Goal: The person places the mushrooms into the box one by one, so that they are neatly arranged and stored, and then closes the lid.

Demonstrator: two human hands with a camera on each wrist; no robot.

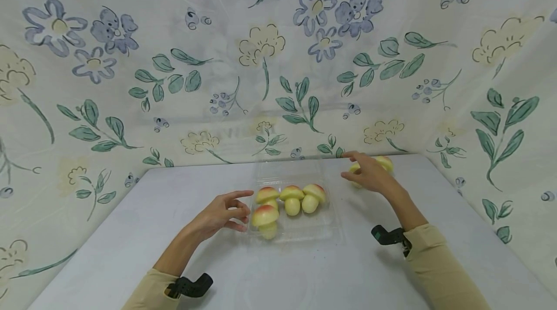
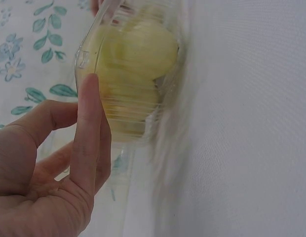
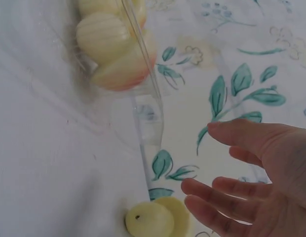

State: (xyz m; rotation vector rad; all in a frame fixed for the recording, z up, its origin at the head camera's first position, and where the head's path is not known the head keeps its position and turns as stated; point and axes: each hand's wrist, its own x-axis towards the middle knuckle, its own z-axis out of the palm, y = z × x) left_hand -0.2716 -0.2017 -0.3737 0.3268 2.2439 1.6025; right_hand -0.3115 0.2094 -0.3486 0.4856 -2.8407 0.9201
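**Light pinch, steady box**

On the white table (image 1: 296, 276) sits a clear box (image 1: 302, 230). The left hand (image 1: 226, 211), loosely bent and holding nothing, lies at its left edge; contact is unclear. The right hand (image 1: 369, 173), fingers parted, is near two loose mushrooms (image 1: 385, 162); four mushrooms (image 1: 292, 199) lie inside. Pinching gently while bracing seems safest.

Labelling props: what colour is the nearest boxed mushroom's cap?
Its cap is yellow, reddish on top; clearest in head view.
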